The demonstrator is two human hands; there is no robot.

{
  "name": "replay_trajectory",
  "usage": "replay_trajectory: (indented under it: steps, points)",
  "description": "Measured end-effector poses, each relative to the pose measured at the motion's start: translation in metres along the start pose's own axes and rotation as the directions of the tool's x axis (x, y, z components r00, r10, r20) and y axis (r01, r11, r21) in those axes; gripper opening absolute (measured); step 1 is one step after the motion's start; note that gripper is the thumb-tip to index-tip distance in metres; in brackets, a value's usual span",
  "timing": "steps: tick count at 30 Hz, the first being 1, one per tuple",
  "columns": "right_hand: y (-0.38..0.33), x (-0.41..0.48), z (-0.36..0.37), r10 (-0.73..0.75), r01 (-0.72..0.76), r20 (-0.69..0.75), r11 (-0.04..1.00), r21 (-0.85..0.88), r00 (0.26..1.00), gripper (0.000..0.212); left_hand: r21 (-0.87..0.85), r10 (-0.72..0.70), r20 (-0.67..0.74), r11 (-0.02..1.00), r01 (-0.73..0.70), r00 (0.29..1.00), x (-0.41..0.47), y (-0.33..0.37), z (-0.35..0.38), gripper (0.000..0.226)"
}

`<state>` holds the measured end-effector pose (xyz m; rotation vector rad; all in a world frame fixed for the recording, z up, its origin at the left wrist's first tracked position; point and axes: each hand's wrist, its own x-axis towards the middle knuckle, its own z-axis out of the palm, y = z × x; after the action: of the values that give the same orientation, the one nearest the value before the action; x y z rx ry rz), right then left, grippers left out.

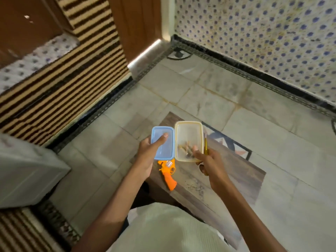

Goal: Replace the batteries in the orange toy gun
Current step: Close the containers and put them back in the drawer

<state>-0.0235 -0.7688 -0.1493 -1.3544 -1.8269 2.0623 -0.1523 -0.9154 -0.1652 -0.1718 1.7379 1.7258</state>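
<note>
Orange toy gun (168, 171): lying flat on the tabletop (209, 188) near its left edge, grip toward the person, barrel end hidden under the lid. Nobody is touching it. Can't tell whether the battery cover is open or closed.

Blue lid (163, 142): off the box, held just above the gun. Left hand (147, 157) grips it at the near end, thumb flat across the top, fingers underneath.

Container (189, 123): pale, translucent, open, held just beside the lid, with their long edges almost meeting. Right hand (209, 164) pinches its near right corner, thumb hooked over the rim. A yellow tool (205, 144), probably a screwdriver, runs along the right wall and seems tucked into the same hand. The hold on it is not clear.

Small items (185, 149) lie in the near half of the box, too blurred to name. Possibly the batteries.

Step in hand, as I read it: getting supplies out of the box. Little of the task looks done.

To do it well:
- Put the lid down beside the gun, not on it, which frees the left hand.
- Set the box on the tabletop before picking from it. The right hand carries a double load, and a tilt would send the loose items sliding to the tiled floor (200, 88).
- Keep the box level meanwhile.
</note>
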Motion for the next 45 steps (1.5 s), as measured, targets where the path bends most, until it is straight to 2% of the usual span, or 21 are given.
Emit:
replay_trajectory:
  steps: [3,6,8,11,16,18,23,25,28,29,32,35,36,38,41,42,45]
  points:
    - [-0.014,0.009,0.042,-0.036,0.048,0.114,0.994,-0.099,0.993,0.022,-0.047,0.066,-0.06,0.997,-0.068,0.996,0.007,0.012,-0.046,0.027]
    - [-0.037,0.015,0.102,-0.073,0.107,0.214,0.983,-0.152,0.974,0.014,-0.075,0.091,-0.107,0.992,-0.099,0.99,0.017,0.023,-0.105,0.027]
    - [-0.049,0.026,0.155,-0.099,0.149,0.25,0.971,-0.188,0.963,0.012,-0.074,0.084,-0.153,0.993,-0.097,0.985,0.028,0.031,-0.156,0.025]
    - [-0.067,0.042,0.236,-0.108,0.193,0.355,0.958,-0.213,0.929,0.02,-0.088,0.085,-0.216,0.991,-0.106,0.973,0.047,0.045,-0.232,0.029]
    - [-0.104,0.062,0.382,-0.056,0.205,0.473,0.941,-0.27,0.879,0.02,-0.185,0.046,-0.418,0.973,-0.134,0.907,0.064,0.086,-0.365,0.021]
    - [-0.115,0.063,0.442,-0.018,0.222,0.543,0.924,-0.312,0.84,0.016,-0.217,0.038,-0.507,0.961,-0.17,0.861,0.064,0.101,-0.42,0.027]
    - [-0.13,0.069,0.578,0.029,0.304,0.673,0.877,-0.372,0.739,0.018,-0.294,-0.048,-0.659,0.935,-0.198,0.751,0.068,0.122,-0.529,0.004]
    - [-0.131,0.067,0.632,0.016,0.369,0.734,0.857,-0.359,0.679,0.021,-0.337,-0.077,-0.69,0.914,-0.225,0.72,0.072,0.125,-0.567,0.005]
    - [-0.128,0.061,0.701,0.041,0.38,0.747,0.841,-0.384,0.664,0.022,-0.437,-0.192,-0.729,0.87,-0.231,0.657,0.073,0.123,-0.617,0.013]
    - [-0.127,0.06,0.72,0.052,0.378,0.756,0.843,-0.384,0.653,0.021,-0.471,-0.222,-0.727,0.85,-0.237,0.65,0.072,0.12,-0.629,0.017]
    - [-0.127,0.059,0.787,0.087,0.43,0.824,0.819,-0.379,0.56,0.022,-0.55,-0.255,-0.723,0.774,-0.313,0.642,0.073,0.114,-0.678,0.017]
    - [-0.125,0.061,0.853,0.109,0.534,0.882,0.76,-0.371,0.458,0.021,-0.625,-0.33,-0.711,0.702,-0.342,0.621,0.08,0.105,-0.727,0.023]
    - [-0.125,0.061,0.873,0.11,0.562,0.887,0.737,-0.376,0.449,0.019,-0.637,-0.348,-0.711,0.688,-0.349,0.611,0.083,0.101,-0.74,0.026]
    - [-0.126,0.063,0.921,0.124,0.602,0.895,0.699,-0.385,0.428,0.015,-0.636,-0.39,-0.743,0.664,-0.392,0.545,0.095,0.092,-0.769,0.03]
    - [-0.125,0.074,0.996,0.172,0.695,0.929,0.623,-0.359,0.326,0.016,-0.575,-0.443,-0.814,0.708,-0.41,0.377,0.118,0.078,-0.81,0.022]
    - [-0.124,0.077,1.031,0.218,0.736,0.935,0.576,-0.356,0.281,0.018,-0.559,-0.467,-0.829,0.715,-0.419,0.309,0.128,0.075,-0.829,0.028]
    - [-0.119,0.092,1.105,0.289,0.804,0.943,0.515,-0.296,0.162,0.022,-0.524,-0.494,-0.851,0.776,-0.352,0.178,0.156,0.061,-0.86,0.06]
